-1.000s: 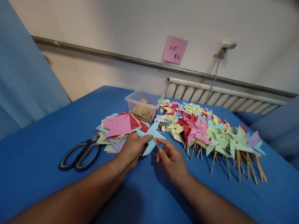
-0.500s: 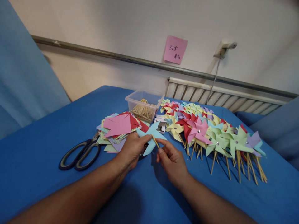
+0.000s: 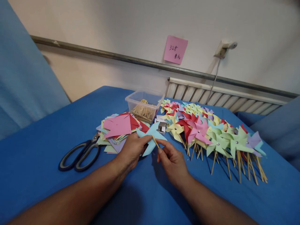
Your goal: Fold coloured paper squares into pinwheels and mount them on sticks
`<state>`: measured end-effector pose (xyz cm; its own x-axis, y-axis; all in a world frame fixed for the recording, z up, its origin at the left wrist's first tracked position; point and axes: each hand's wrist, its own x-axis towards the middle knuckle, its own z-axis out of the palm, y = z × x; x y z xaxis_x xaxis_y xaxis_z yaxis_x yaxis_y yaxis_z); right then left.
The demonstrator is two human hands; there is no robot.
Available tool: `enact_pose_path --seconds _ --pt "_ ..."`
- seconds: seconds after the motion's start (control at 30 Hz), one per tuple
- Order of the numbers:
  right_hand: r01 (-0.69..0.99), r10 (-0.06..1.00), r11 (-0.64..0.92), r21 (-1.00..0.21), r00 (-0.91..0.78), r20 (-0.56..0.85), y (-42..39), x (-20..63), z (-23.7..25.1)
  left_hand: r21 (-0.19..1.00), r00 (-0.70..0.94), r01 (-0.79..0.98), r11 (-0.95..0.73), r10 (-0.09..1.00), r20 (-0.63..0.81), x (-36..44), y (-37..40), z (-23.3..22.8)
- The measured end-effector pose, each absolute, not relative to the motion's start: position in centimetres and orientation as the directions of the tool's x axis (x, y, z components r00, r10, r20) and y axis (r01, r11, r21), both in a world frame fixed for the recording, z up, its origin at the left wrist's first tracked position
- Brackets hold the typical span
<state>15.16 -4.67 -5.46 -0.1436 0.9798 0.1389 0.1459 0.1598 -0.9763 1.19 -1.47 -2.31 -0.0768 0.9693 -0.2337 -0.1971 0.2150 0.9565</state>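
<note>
Head view: the left hand (image 3: 132, 151) pinches the light-blue paper pinwheel (image 3: 150, 137) above the blue-covered worktop (image 3: 42, 140). The right hand (image 3: 172, 161) pinches a thin wooden stick (image 3: 155, 142), slanting from its fingertips up-left to the pinwheel's centre.

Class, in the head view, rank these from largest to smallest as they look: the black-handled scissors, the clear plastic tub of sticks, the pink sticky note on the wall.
1. Black-handled scissors
2. Clear plastic tub of wooden sticks, close to the scissors in apparent size and farther from the camera, so this order is unsure
3. Pink sticky note, farthest away
</note>
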Motion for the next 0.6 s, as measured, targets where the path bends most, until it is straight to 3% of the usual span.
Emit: enact_pose_path --seconds 0.6 --pt "0.188 0.976 0.193 -0.963 -0.141 0.168 -4.55 15.28 -5.61 0.958 -0.077 -0.200 0.206 0.971 -0.225 1.10 -1.35 -2.52"
